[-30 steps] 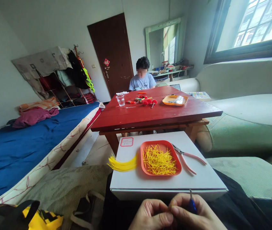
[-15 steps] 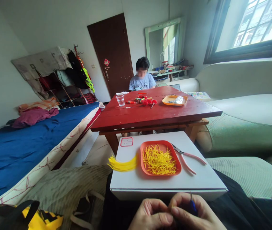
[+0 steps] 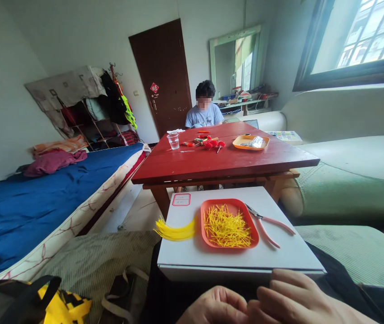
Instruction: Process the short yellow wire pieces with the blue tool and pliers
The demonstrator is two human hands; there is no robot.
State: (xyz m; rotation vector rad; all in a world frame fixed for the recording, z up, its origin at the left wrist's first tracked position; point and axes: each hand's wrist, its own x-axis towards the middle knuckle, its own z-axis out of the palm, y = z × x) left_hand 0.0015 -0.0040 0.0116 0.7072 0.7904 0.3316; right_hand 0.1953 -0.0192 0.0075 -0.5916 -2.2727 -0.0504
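Note:
My left hand (image 3: pixel 215 306) is at the bottom edge of the view, its fingers closed in a pinch. Against it rests my right hand (image 3: pixel 289 294), turned knuckles up with curled fingers. Whatever the two hold between them is hidden. Just beyond them lies a white box (image 3: pixel 178 258). On it sits an orange-red tray (image 3: pixel 235 204) with many short yellow strands (image 3: pixel 227 228). A bunch of longer yellow strands (image 3: pixel 174 231) lies left of the tray, partly past the box edge. Pliers with pink handles (image 3: pixel 277 222) lie to its right.
Behind the box stands a red table (image 3: pixel 178 166) with a plastic cup (image 3: pixel 173 141), red items (image 3: pixel 212 143) and a yellow tray (image 3: pixel 237 145). A person (image 3: pixel 205 112) sits at its far side. A bed (image 3: pixel 60 189) is left, a sofa (image 3: pixel 363 180) right.
My right hand has rolled over, knuckles now up. The small blue-handled tool that showed in it is out of sight. The view has shifted slightly.

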